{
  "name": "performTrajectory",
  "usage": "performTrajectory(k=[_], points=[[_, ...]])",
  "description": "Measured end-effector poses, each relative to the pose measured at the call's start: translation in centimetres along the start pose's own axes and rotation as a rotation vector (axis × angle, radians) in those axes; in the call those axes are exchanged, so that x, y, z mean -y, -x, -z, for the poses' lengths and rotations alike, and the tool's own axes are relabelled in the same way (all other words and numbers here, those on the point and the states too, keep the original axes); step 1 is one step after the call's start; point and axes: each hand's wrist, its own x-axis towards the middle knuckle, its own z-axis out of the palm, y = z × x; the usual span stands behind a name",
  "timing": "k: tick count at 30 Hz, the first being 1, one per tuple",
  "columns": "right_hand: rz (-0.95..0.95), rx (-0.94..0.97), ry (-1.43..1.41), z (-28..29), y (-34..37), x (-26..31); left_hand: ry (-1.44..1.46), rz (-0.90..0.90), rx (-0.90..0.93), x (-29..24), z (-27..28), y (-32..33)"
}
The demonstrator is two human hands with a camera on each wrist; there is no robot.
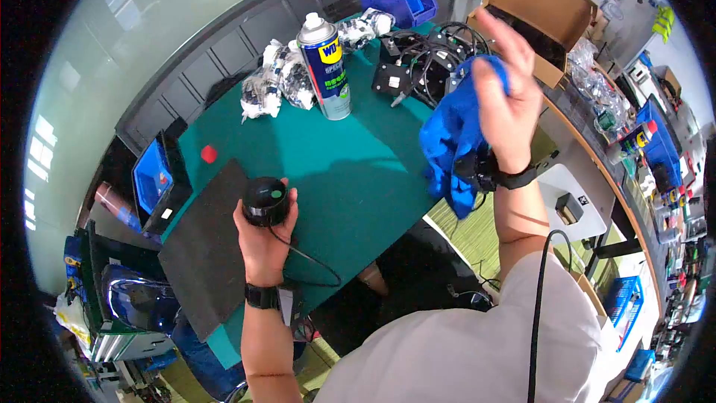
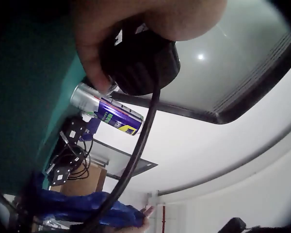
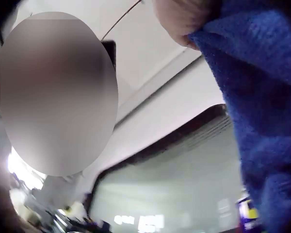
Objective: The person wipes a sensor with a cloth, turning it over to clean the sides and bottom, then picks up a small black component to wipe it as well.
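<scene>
In the head view my left hand [image 1: 265, 254] grips a round black device [image 1: 266, 201] with a green dot on it, fingers at its sides. A black cable [image 1: 317, 261] runs from the device and loops over the green mat; it also crosses the left wrist view. Raised at the right, my right hand [image 1: 513, 108] holds a bunched blue cloth [image 1: 455, 130] by its upper part, the index finger pointing upward. The cloth hangs down past the wrist and hides part of the palm. In the right wrist view the cloth [image 3: 262, 107] fills the right side.
A WD-40 spray can [image 1: 328, 75] stands upright on the green mat [image 1: 358, 186], with plastic-wrapped bundles [image 1: 272, 86] behind it. Black cabled devices [image 1: 418, 67] lie at the back right, before an open cardboard box [image 1: 537, 11]. A red piece [image 1: 209, 154] and a dark pad [image 1: 205, 254] lie left.
</scene>
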Motion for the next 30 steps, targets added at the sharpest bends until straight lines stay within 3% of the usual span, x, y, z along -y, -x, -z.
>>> performTrajectory(k=[1, 5, 7, 9, 11, 13, 16, 19, 23, 25, 27, 30], points=[[-0.014, -0.029, -0.062, 0.2, -1.1, 1.0, 0.007, 0.002, 0.001, 0.0, -0.2, 0.2], [-0.449, 0.2, -0.695, 0.3, -0.8, 1.3, 0.02, -0.032, -0.07, 0.2, -0.8, 0.5], [-0.612, 0.16, -0.839, 0.0, 0.2, 0.3, 0.005, -0.05, -0.096, -0.1, -0.3, 0.4], [-0.732, 0.033, -0.869, 0.5, 1.5, 0.3, -0.002, -0.052, -0.092, 0.1, -0.3, 0.4], [-0.858, -0.126, -0.563, 2.2, 2.6, -0.3, 0.034, -0.033, -0.064, -0.1, 0.3, 0.3], [-0.751, -0.214, -0.267, 3.8, 3.0, -1.0, 0.032, -0.024, -0.08, 0.1, 0.5, 0.3], [-0.435, -0.297, 0.096, 4.6, 3.1, -0.6, 0.099, -0.003, -0.039, 0.0, 1.2, 0.2], [-0.12, -0.12, 0.355, 2.7, 2.3, -0.1, 0.048, -0.018, -0.059, 0.2, 1.3, 0.0], [0.122, 0.156, 0.148, -4.3, 2.4, 0.2, 0.036, 0.0, -0.023, 0.1, 1.8, -0.5], [0.158, 0.453, 0.019, -7.7, 4.0, -0.1, -0.042, -0.064, -0.172, 0.0, 1.5, -0.5], [0.182, 0.837, 0.073, -8.3, 5.8, 0.2, -0.025, -0.078, -0.187, -0.3, 1.6, -0.6], [0.226, 1.071, 0.119, -7.7, 11.1, -0.4, 0.049, -0.058, -0.185, -0.8, 1.8, -0.7]])
